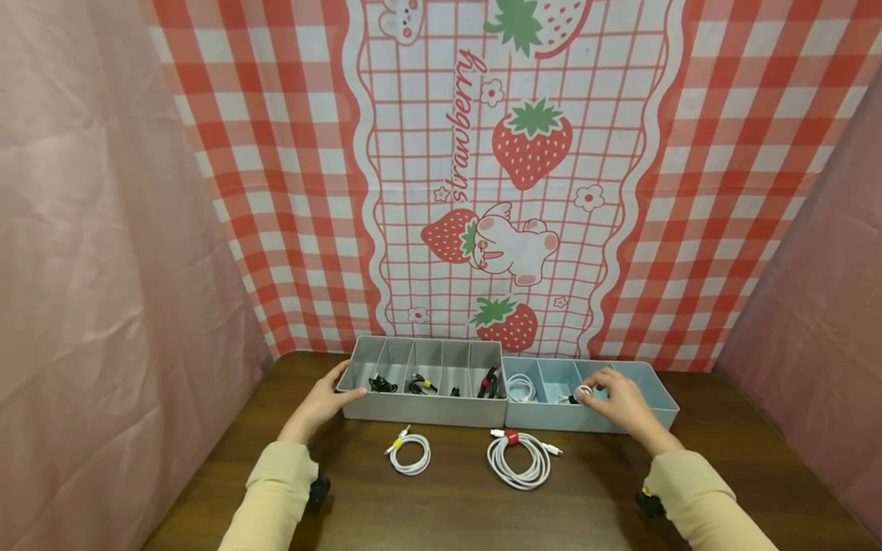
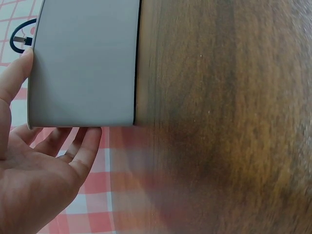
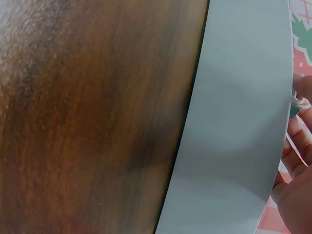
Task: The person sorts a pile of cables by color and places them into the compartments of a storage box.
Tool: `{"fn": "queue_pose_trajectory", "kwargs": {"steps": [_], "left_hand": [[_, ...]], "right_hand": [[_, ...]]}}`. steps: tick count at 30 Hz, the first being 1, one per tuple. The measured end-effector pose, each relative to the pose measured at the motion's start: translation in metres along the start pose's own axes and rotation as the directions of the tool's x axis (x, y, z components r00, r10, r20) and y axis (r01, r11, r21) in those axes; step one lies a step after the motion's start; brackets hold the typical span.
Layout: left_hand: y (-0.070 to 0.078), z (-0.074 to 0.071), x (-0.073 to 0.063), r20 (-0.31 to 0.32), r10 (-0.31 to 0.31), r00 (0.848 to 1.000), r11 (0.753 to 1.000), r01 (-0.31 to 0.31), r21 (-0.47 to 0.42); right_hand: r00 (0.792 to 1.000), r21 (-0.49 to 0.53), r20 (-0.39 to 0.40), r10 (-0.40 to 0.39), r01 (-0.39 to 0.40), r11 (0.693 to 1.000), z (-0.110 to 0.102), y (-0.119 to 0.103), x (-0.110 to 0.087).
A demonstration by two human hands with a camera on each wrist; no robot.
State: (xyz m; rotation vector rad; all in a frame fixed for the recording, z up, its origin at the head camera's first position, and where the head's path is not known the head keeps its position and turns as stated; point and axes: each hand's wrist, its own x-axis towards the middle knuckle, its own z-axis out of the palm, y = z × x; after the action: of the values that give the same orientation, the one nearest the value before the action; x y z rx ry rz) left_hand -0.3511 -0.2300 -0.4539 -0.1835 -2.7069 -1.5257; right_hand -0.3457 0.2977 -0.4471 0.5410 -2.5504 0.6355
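My left hand (image 1: 324, 399) holds the left front corner of a grey divided box (image 1: 423, 412), thumb at the rim and fingers against the end wall; in the left wrist view this hand (image 2: 44, 180) shows its palm. My right hand (image 1: 619, 402) pinches a small coiled white cable (image 1: 584, 390) over a middle compartment of the light blue divided box (image 1: 551, 418). In the right wrist view the fingers of my right hand (image 3: 300, 187) are partly cut off, and the cable (image 3: 301, 103) shows beside the box's rim.
On the table before the boxes lie a white cable coil with a yellow tie (image 1: 411, 455) and a larger one with a red tie (image 1: 520, 463). Dark cables (image 1: 383, 384) sit in the grey box. A white coil (image 1: 521, 388) occupies the blue box's left compartment. A checked cloth (image 1: 427, 153) hangs behind.
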Motion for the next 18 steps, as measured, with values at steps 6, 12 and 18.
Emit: {"fn": "queue_pose_trajectory", "kwargs": {"steps": [6,12,18], "left_hand": [[0.0002,0.0001,0.0007,-0.002,-0.004,1.000,1.000,0.004,-0.007],[0.0001,-0.0002,0.0004,0.002,0.001,1.000,1.000,-0.001,0.008],[0.0002,-0.0007,-0.0003,0.004,-0.003,1.000,1.000,0.002,0.009]], "right_hand": [[1.000,-0.018,-0.005,-0.001,0.001,1.000,0.0021,0.0011,-0.0009],[0.999,-0.010,-0.037,-0.016,0.015,1.000,0.0045,0.0015,-0.0012],[1.000,-0.005,-0.008,0.014,-0.014,1.000,0.0042,0.0016,-0.0012]]}}
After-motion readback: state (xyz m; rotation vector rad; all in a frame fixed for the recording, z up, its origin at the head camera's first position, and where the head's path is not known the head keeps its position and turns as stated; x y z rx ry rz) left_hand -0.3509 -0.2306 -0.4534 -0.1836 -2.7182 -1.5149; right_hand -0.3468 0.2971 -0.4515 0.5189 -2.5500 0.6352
